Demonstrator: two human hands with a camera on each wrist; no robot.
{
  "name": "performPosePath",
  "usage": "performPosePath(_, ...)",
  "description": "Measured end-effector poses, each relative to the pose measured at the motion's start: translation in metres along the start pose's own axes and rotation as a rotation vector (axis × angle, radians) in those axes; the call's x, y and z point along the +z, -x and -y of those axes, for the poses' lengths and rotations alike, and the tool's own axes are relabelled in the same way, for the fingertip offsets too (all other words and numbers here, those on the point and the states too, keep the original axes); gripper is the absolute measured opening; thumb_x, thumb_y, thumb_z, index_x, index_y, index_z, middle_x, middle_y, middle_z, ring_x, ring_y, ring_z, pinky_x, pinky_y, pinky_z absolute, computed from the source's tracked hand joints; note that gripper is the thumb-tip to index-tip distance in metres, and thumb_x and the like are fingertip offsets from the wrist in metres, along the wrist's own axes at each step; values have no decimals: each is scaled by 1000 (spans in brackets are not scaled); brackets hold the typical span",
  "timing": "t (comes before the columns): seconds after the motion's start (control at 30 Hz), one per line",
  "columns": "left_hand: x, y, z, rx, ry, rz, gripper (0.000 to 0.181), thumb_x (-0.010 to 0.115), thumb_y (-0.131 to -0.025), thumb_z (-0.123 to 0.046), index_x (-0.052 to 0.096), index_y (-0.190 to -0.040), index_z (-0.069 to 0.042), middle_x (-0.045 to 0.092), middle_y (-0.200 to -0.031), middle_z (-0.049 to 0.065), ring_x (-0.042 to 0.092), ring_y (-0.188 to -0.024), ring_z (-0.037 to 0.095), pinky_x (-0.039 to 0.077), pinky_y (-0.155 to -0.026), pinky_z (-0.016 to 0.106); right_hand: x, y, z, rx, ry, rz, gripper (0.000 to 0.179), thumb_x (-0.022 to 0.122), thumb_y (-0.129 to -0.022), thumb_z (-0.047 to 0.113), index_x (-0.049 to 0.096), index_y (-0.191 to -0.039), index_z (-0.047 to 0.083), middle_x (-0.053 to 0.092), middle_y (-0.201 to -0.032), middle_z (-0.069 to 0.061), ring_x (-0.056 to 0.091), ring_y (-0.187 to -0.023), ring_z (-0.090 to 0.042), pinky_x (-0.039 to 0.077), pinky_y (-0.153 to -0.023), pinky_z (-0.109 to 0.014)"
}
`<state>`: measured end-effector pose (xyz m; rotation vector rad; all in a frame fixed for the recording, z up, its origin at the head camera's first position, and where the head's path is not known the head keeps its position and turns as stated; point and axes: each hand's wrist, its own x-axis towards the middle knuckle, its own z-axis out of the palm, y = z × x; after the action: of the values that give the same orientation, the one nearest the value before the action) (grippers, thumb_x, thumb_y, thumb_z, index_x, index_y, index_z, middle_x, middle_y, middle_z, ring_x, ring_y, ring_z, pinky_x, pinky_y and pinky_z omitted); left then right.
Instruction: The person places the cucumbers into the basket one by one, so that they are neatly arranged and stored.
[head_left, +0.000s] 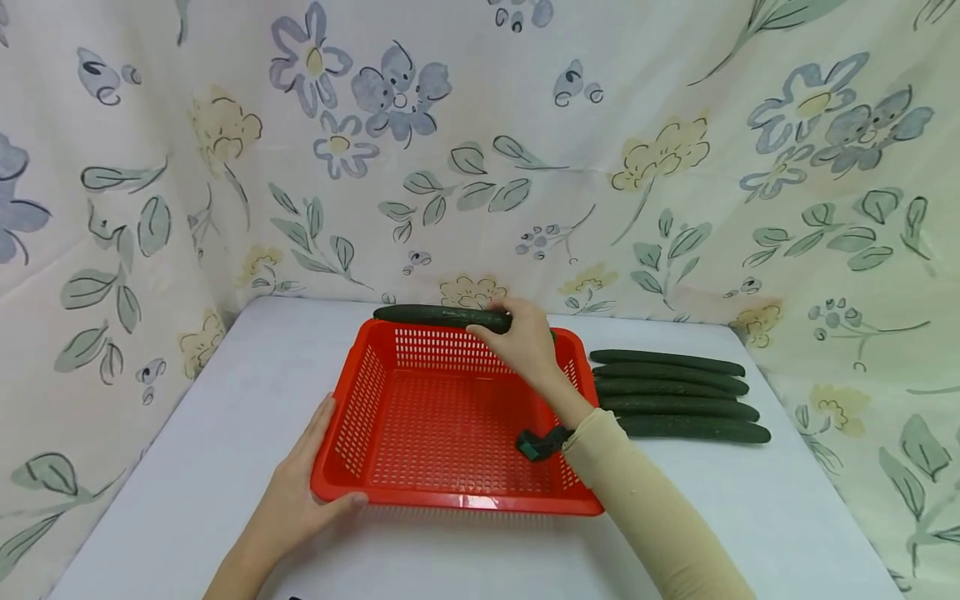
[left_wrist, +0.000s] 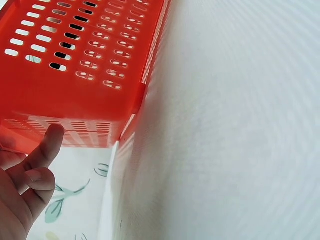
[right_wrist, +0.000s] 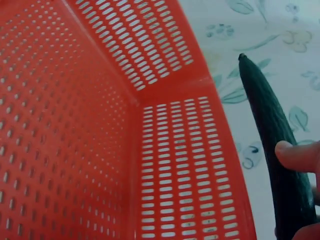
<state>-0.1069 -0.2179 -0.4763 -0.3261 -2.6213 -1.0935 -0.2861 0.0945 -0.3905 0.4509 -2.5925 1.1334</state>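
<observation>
A long dark green cucumber (head_left: 442,316) lies level along the far rim of a red plastic basket (head_left: 457,500). My right hand (head_left: 528,342) grips its right part, with the thumb on the near side. In the right wrist view the cucumber (right_wrist: 267,115) is outside the basket wall, and the thumb presses on it. A dark green bit shows just right of that hand, too hidden to name. At the basket's near left corner, my left hand (head_left: 296,492) has its fingers along the outer wall and its thumb by the front rim. The left wrist view shows its fingertip (left_wrist: 54,132) at the wall.
Several cucumbers (head_left: 678,406) lie side by side on the white table (head_left: 720,517), right of the basket. A dark device with a green part (head_left: 536,446) is on my right wrist, over the basket. A floral curtain (head_left: 480,217) hangs behind and at both sides.
</observation>
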Motion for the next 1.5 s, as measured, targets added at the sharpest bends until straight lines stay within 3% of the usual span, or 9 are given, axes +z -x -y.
performPosePath(0.2,1,0,0,5,4,0,133,99,-67,-34,19,-172,-23,28,-175,3,34,-152,1,49,-102,38,4,6,2,36,84,43,40,86,-89,40,76,-116,12,76,-120,-7,69,-108,-26,59,-87,-44)
performPosePath(0.4,1,0,0,7,12,1,133,99,-67,-33,18,-172,-23,27,-175,3,30,-152,-4,45,-103,28,5,9,1,79,133,47,36,86,-89,40,77,-111,13,76,-112,-5,67,-94,-23,57,-77,-40)
performPosePath(0.53,1,0,0,8,17,-1,133,99,-67,-33,18,-172,-23,27,-175,3,30,-151,-5,43,-103,23,6,10,0,104,151,37,37,87,-89,40,77,-111,12,76,-112,-6,67,-95,-24,56,-77,-40)
performPosePath(0.83,0,-1,-1,-8,6,7,133,99,-68,-33,17,-172,-23,26,-176,2,35,-153,7,49,-102,36,14,16,4,161,215,127,38,87,-88,40,76,-109,10,64,-101,-8,61,-82,-23,52,-67,-35)
performPosePath(1.03,-1,-1,-1,3,15,6,133,99,-68,-33,17,-172,-23,27,-175,4,31,-152,-2,41,-104,21,19,18,4,192,249,155,37,88,-88,39,75,-107,10,65,-102,-8,61,-84,-22,54,-67,-35)
performPosePath(1.17,0,0,-1,8,12,7,133,99,-67,-33,17,-172,-23,27,-175,5,30,-152,-3,44,-104,24,25,21,2,199,297,184,38,89,-87,37,75,-108,9,65,-104,-8,63,-88,-22,56,-68,-37)
performPosePath(1.27,0,0,-1,2,5,8,133,99,-68,-33,17,-172,-23,27,-176,3,33,-152,1,48,-102,35,31,23,0,195,321,207,38,89,-86,36,75,-108,8,64,-102,-9,62,-88,-22,56,-70,-38)
performPosePath(1.33,0,0,-2,0,8,8,133,99,-68,-33,16,-172,-23,27,-176,3,36,-152,6,49,-102,36,34,24,-1,190,329,218,38,89,-86,35,75,-108,7,64,-102,-9,61,-89,-22,57,-71,-39)
performPosePath(1.5,0,-1,-3,-9,2,14,133,98,-69,-34,15,-172,-23,27,-176,5,44,-150,30,52,-100,45,40,24,-3,175,360,224,37,90,-85,32,77,-107,6,68,-101,-11,63,-92,-24,58,-75,-41)
